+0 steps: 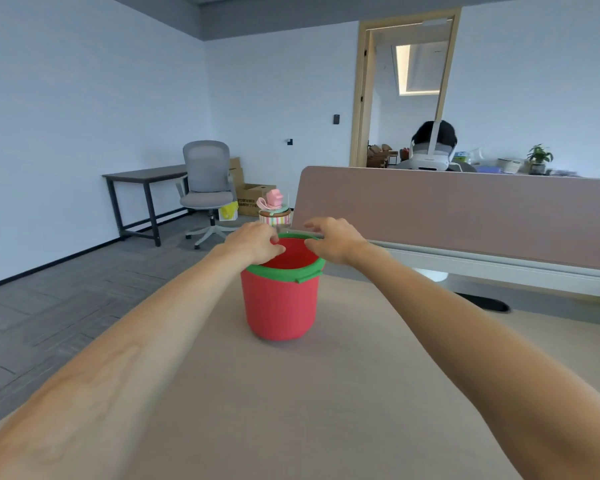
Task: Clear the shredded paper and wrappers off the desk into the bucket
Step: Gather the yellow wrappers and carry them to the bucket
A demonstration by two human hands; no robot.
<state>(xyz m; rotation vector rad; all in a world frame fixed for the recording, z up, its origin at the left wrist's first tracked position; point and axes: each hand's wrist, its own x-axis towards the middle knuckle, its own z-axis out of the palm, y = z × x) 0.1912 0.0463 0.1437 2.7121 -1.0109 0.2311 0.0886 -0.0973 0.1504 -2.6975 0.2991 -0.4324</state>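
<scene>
Two bare hands meet at one green-rimmed red plastic bucket [279, 306]: left hand [257, 242], right hand [333, 241]. Behind it stands one grey office chair [206, 188].

Red bucket [280, 306] with green rim [284, 273]; beige desk [326, 393]; grey chair [206, 181]; pink-striped cup [274, 218].

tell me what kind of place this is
Probably an office: a desk with a divider panel, a swivel chair by a side table, and a second workstation past the panel.
</scene>
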